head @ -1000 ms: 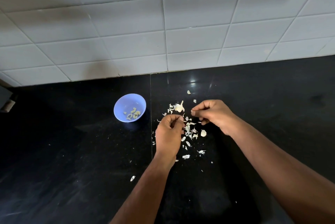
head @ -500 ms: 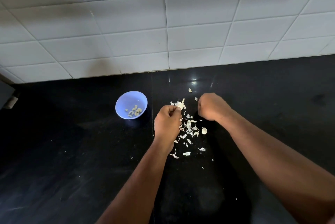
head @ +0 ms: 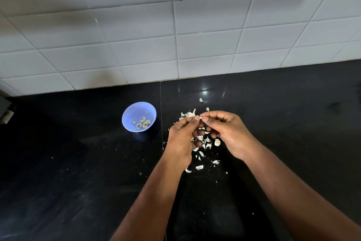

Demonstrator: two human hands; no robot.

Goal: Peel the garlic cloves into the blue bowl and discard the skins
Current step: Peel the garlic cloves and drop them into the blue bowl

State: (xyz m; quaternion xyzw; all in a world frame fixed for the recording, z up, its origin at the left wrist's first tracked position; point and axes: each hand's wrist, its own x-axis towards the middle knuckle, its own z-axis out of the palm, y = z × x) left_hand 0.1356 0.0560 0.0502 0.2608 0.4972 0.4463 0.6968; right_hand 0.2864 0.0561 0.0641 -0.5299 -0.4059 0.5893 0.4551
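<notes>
Thumbs met over a clove, left hand [head: 181,139] and right hand [head: 226,133] both pinching; peeling wanted small nail-tip pulls above the skins [head: 203,144].

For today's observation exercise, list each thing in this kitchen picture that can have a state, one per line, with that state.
Bowl: upright, apart from the hands, holding cloves.
Cloves: peeled, lying in the bowl.
Skins: scattered loose on the counter, not discarded.
Left hand: raised, fingertips meeting the right's in a pinching grip; what they hold is hidden.
Right hand: raised, fingers curled, pinching likewise.
Counter: littered with skin flecks.
</notes>
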